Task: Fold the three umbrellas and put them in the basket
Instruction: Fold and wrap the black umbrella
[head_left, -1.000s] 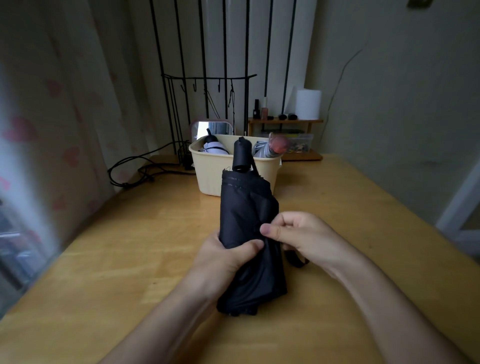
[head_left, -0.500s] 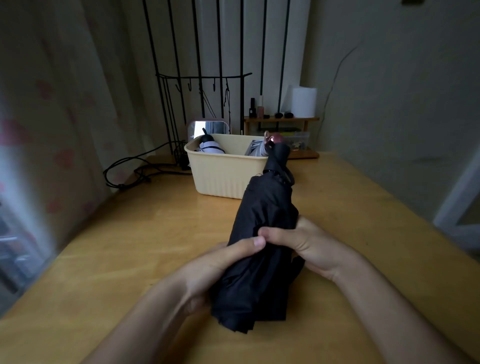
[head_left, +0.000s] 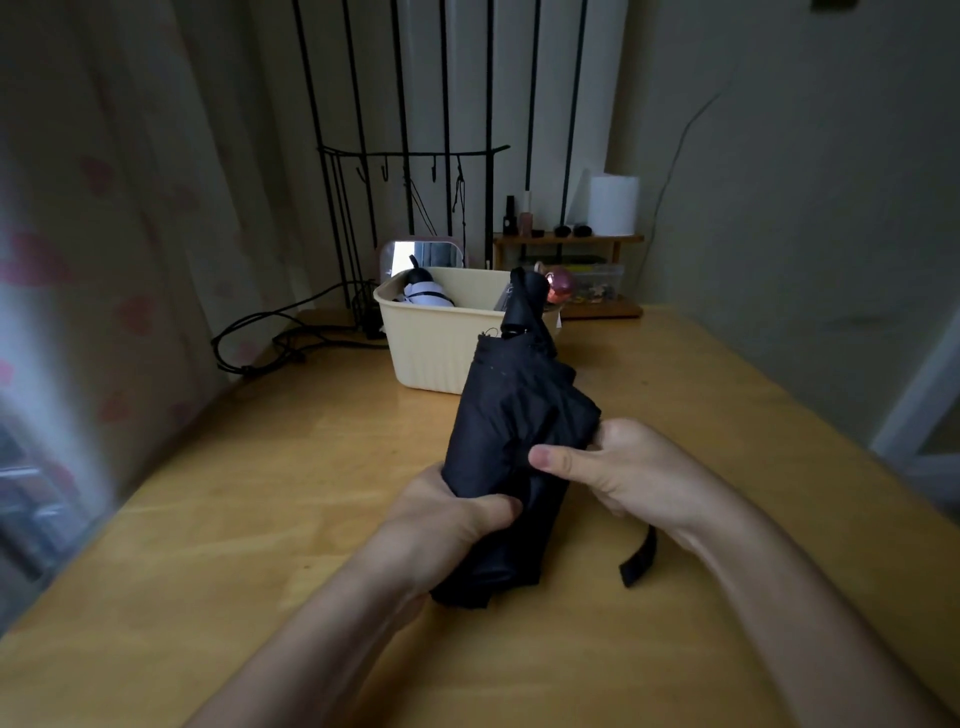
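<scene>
A collapsed black umbrella (head_left: 514, 415) is held above the wooden table (head_left: 260, 493), its handle pointing away toward the basket. My left hand (head_left: 452, 514) grips its lower part from the left. My right hand (head_left: 618, 467) wraps around the bundled cloth from the right, thumb across the front. A black closing strap (head_left: 640, 558) hangs loose under my right wrist. The cream plastic basket (head_left: 431, 353) stands behind, holding a black-and-white umbrella (head_left: 423, 291) on its left and a second umbrella with a pinkish handle (head_left: 558, 283) on its right.
Behind the basket are a small mirror (head_left: 421, 254), a black wire rack (head_left: 410, 156) and a low wooden shelf (head_left: 571, 239) with bottles and a white roll (head_left: 613, 205). Black cables (head_left: 270, 338) lie at the table's back left. A curtain hangs on the left.
The umbrella has swung back from leaning right to nearly straight. My left thumb has dropped lower on the cloth, and the strap now hangs free below my right wrist.
</scene>
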